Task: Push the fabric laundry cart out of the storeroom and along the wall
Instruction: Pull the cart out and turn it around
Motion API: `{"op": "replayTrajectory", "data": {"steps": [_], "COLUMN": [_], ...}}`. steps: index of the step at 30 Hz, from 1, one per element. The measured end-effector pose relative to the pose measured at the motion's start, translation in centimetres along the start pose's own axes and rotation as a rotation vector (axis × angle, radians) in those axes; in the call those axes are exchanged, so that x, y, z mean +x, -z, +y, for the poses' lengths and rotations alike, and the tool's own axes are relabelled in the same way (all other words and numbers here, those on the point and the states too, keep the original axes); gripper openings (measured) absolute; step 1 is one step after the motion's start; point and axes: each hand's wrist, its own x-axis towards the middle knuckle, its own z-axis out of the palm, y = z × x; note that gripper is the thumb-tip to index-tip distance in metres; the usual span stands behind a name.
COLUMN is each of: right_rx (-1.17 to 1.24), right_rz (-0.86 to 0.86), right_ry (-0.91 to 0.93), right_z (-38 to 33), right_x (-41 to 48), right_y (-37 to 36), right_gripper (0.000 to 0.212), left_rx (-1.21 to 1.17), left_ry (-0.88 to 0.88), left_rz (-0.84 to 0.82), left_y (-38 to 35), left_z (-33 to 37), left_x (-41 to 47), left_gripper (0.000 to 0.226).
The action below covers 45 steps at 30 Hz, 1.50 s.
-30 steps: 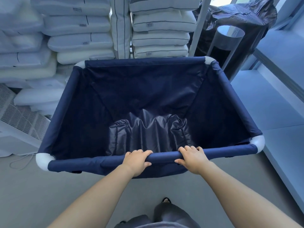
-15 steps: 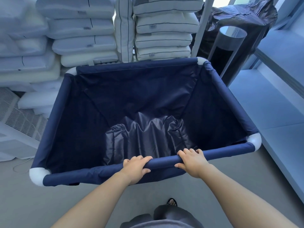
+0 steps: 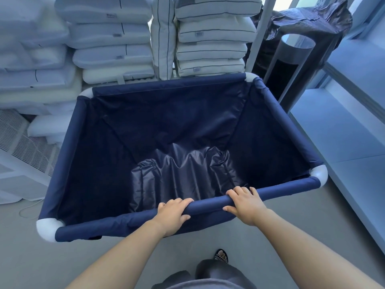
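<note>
A navy fabric laundry cart (image 3: 68,155) with white corner joints fills the middle of the view, empty, its liner bunched at the bottom. My left hand (image 3: 171,213) and my right hand (image 3: 244,203) both grip the padded near rail, about a hand's width apart. The cart sits skewed, its near left corner closer to me than its near right corner. Its far rail stands close to the pillow stacks. The wheels are hidden.
Stacks of white pillows (image 3: 212,36) rise behind the cart. A white vented unit (image 3: 23,155) lies at left. A dark cylinder (image 3: 291,67) and black plastic bag (image 3: 312,19) stand at back right, a low pale ledge (image 3: 341,142) along the right.
The cart has swung so its far end points more to the right, and its near left corner has come nearer to me. Both hands kept their grip on the rail.
</note>
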Motion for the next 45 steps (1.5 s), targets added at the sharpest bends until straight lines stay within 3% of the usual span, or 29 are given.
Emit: {"op": "replayTrajectory", "data": {"steps": [9, 19, 36, 45], "right_rx": [0.188, 0.291, 0.149, 0.135], "right_rz": [0.206, 0.189, 0.173, 0.302], "right_ry": [-0.083, -0.103, 0.106, 0.084], "right_z": [-1.5, -0.4, 15.5, 22.7], "right_x": [-2.5, -5.3, -4.5, -4.8], "right_y": [0.1, 0.1, 1.2, 0.9], "right_gripper": [0.051, 0.051, 0.045, 0.041], "left_rx": [0.042, 0.115, 0.093, 0.046], "left_ry": [-0.059, -0.09, 0.015, -0.024], "left_rz": [-0.001, -0.054, 0.066, 0.054], "left_y": [-0.3, -0.2, -3.2, -2.7], "left_z": [-1.1, 2.4, 17.4, 23.0], "left_x": [-1.0, 0.2, 7.8, 10.9], "left_gripper": [0.055, 0.058, 0.053, 0.047]}}
